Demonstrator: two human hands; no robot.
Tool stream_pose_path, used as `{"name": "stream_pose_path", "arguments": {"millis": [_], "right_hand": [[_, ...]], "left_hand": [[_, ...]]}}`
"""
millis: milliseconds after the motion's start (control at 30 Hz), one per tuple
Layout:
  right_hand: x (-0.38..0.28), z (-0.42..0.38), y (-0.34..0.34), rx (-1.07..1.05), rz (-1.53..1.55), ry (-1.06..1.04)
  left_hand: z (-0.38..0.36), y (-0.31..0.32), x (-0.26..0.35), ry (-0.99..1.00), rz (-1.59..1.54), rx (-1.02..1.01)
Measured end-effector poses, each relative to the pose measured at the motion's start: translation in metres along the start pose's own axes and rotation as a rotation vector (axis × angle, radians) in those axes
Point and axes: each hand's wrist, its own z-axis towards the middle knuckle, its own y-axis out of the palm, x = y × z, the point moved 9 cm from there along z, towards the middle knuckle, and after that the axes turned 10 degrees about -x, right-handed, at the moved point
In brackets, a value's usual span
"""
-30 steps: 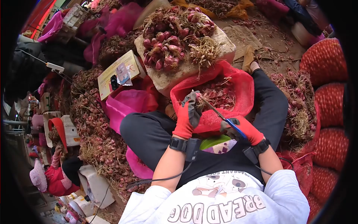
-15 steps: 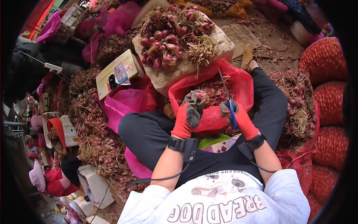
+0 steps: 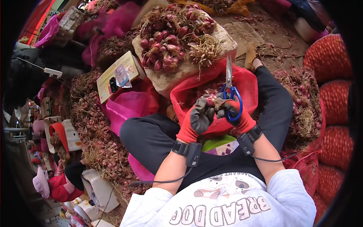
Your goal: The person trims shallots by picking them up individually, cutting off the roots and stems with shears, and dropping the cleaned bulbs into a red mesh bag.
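My left hand (image 3: 200, 117), in a red and grey work glove, is closed around a small shallot (image 3: 210, 100); much of it is hidden by the fingers. My right hand (image 3: 235, 111), gloved alike, has the blue handles of a pair of scissors (image 3: 229, 73) looped on it, blades pointing up and away from me. Its fingertips meet the left hand's at the shallot. Both hands are over the near side of a red mesh bag (image 3: 251, 85), whose open mouth shows shallots and dry skins inside.
Beyond the bag, a pale block (image 3: 225, 39) bears a heap of shallots (image 3: 166, 45) with dried stalks. A yellow box (image 3: 106, 81) with a phone-like object lies left. More shallots (image 3: 102, 151) cover the ground there. Full red mesh sacks (image 3: 334, 106) line the right. A person (image 3: 56, 185) sits far left.
My hands have come together; my right hand moved left towards the left one. The scissors turned, with their blades now more upright and the blue handles facing me.
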Motion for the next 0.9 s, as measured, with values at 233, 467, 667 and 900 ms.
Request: {"name": "stream_pose_path", "arguments": {"millis": [233,467,667,900], "right_hand": [[0.004,0.001,-0.005,0.003,-0.002,0.014],[0.001,-0.005,-0.003,0.031,-0.070,0.008],[0.029,-0.003,-0.033,-0.042,-0.095,-0.019],[0.001,-0.013,-0.019,0.103,-0.199,0.253]], "left_hand": [[0.001,-0.004,-0.002,-0.012,-0.041,0.051],[0.000,0.001,0.006,0.031,0.206,0.063],[-0.007,-0.002,0.012,-0.018,0.474,0.283],[-0.011,-0.006,0.018,0.141,0.214,0.304]]}}
